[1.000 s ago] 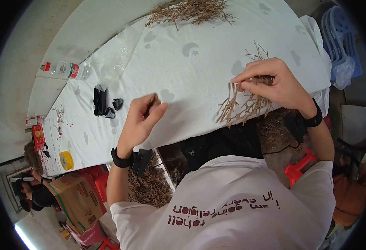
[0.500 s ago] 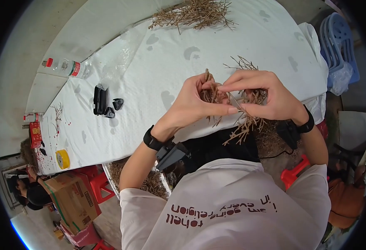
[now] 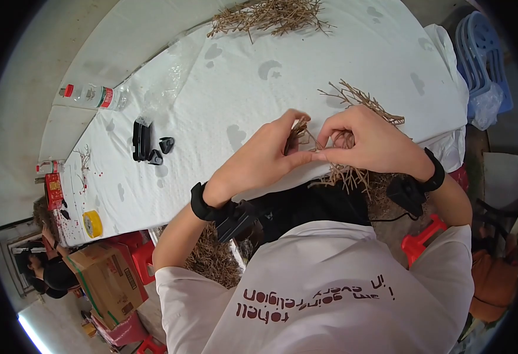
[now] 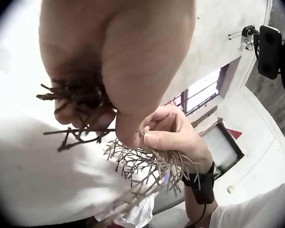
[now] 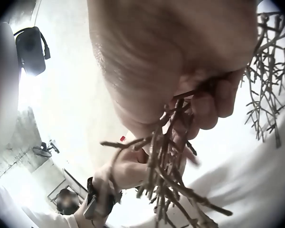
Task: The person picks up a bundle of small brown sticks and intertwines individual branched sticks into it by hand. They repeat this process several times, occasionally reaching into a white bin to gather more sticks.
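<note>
On the white T-shirt (image 3: 330, 289) there are dark red words, which stand upside down in the head view: "i am going", "to hell", "in every" and "religion". The end of "going" is less clear. The bottle (image 3: 97, 97) has a red label (image 3: 106, 97), and the cardboard box (image 3: 107, 282) has dark print; both are too small for reading.

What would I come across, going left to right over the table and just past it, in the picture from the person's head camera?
Red box → yellow tape roll → black case → left hand → right hand → blue stools.
</note>
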Available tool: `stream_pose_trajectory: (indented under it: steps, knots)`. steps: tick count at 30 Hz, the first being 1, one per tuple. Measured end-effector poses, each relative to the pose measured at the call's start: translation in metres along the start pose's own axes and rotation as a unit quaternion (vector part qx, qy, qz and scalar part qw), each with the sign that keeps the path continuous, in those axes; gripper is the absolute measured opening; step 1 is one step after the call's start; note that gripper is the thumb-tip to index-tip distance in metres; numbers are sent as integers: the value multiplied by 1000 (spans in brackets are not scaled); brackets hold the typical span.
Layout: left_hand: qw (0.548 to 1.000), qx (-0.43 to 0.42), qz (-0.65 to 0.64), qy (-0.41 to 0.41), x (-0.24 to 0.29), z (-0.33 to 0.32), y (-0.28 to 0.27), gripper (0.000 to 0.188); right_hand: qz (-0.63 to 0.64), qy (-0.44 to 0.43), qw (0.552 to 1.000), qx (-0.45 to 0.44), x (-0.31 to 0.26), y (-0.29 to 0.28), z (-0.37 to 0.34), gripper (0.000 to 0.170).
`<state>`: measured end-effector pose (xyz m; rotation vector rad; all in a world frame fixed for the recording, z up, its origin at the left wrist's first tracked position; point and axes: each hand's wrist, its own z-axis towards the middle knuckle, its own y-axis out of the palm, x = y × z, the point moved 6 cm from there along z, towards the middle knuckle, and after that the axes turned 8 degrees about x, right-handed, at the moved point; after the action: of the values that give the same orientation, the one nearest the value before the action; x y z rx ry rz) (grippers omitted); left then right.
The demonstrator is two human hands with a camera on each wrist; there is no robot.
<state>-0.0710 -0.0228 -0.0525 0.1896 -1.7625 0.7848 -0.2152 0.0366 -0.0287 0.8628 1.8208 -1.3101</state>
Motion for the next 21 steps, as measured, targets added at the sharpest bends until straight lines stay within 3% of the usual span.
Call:
stream_pose_trajectory:
  steps: [5, 9, 13, 18, 21]
  knots:
    - [998, -46, -32, 3, -11, 1, 3, 35, 9, -46, 999, 14, -2, 0, 3, 18]
    - [991, -60, -109, 43, -3, -4, 9, 17, 4, -90, 996, 20, -4, -1, 4, 19]
    - [985, -63, -159, -13, -10, -7, 9, 13, 1, -71, 997, -29, -7, 2, 3, 18]
    - [993, -109, -35, 35, -1, -10, 7, 25, -73, -76, 987, -118, -14, 9, 1, 16]
    - [989, -111, 65, 74, 3, -12, 7, 34, -59, -89, 988, -112, -10, 11, 1, 15]
